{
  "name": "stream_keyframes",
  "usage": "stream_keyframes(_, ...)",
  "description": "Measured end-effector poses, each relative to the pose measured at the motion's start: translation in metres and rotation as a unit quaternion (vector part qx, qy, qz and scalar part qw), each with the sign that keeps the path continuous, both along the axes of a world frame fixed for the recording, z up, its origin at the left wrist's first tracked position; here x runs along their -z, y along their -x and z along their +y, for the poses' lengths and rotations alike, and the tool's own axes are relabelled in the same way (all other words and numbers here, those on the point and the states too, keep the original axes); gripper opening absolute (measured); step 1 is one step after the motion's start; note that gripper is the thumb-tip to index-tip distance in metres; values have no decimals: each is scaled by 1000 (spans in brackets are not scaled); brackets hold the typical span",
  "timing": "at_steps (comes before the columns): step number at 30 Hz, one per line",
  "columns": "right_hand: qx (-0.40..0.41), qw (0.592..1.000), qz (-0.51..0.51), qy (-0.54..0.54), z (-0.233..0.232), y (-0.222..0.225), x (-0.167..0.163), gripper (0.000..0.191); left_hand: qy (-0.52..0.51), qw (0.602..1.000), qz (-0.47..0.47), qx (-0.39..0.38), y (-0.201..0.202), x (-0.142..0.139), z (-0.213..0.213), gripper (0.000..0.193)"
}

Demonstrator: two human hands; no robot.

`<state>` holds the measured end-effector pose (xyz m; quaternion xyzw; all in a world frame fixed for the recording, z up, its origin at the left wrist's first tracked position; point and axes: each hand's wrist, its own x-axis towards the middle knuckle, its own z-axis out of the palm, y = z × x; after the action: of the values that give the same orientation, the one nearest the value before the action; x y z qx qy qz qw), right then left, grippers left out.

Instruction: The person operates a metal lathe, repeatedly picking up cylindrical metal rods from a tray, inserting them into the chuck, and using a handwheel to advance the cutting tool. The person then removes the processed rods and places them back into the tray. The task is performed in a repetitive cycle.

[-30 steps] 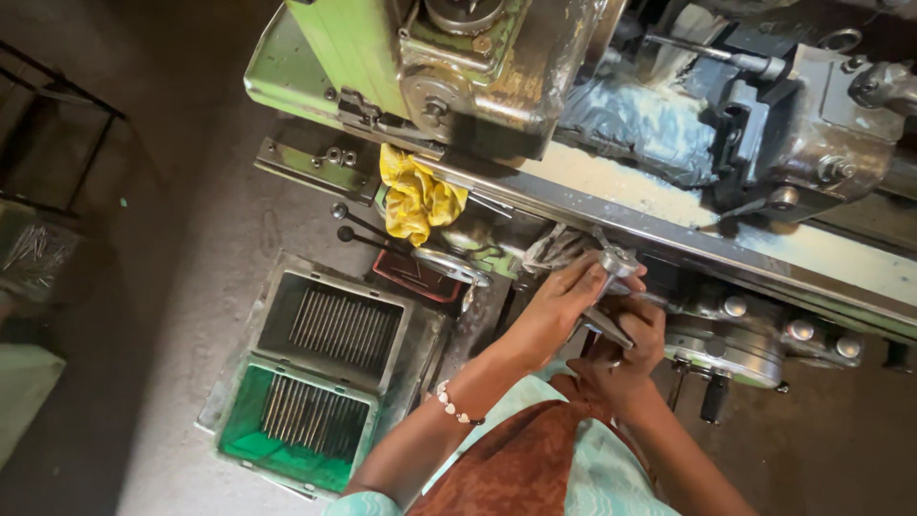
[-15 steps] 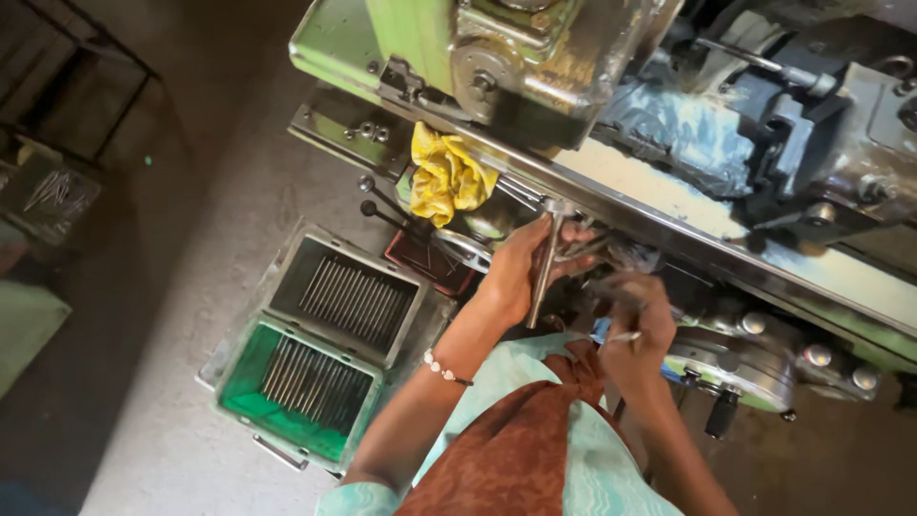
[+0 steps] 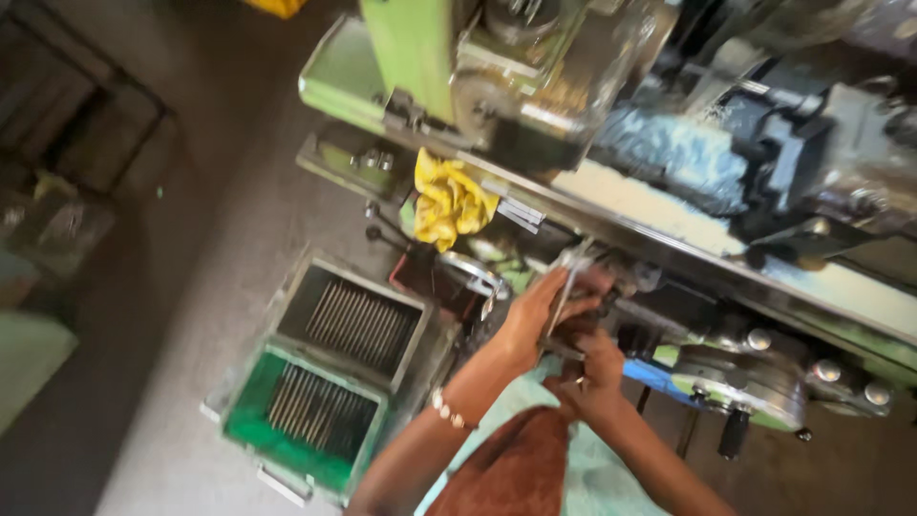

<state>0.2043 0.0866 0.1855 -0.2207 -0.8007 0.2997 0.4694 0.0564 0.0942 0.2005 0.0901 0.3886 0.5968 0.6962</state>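
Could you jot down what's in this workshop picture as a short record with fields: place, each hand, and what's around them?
Place: green metalworking machine above a grey floor, seen from above
Left hand: closed on a thin flat metal piece at the machine's front edge
Right hand: just below the left, gripping something small; too blurred to tell
Wrist: beaded bracelet on the left arm
On the machine: crumpled yellow cloth
On the floor: open green case holding rows of thin metal rods

1 view only, from a head-worn camera, looking steeply down and tilted. Near at bottom centre: left hand (image 3: 535,320) and right hand (image 3: 597,377); far across the top: green machine (image 3: 420,57); left: floor with tray (image 3: 287,430).
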Motion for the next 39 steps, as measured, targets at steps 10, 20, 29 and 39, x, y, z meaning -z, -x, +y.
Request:
stream_keyframes(10, 461, 874, -150, -32, 71, -144, 18, 7, -17, 977, 138, -159, 73, 63, -49, 15)
stream_keyframes(20, 516, 747, -419, 0, 143, -277, 16, 17, 120, 948, 229, -187, 114, 95, -130, 17)
stream_keyframes(29, 425, 854, -261, 144, 96, -283, 190, 26, 305, 908, 185, -219, 133, 152, -180, 18)
stream_keyframes(39, 391, 692, -595, 119, 196, -300, 215, 22, 258, 922, 176, -230, 151, 191, -215, 21)
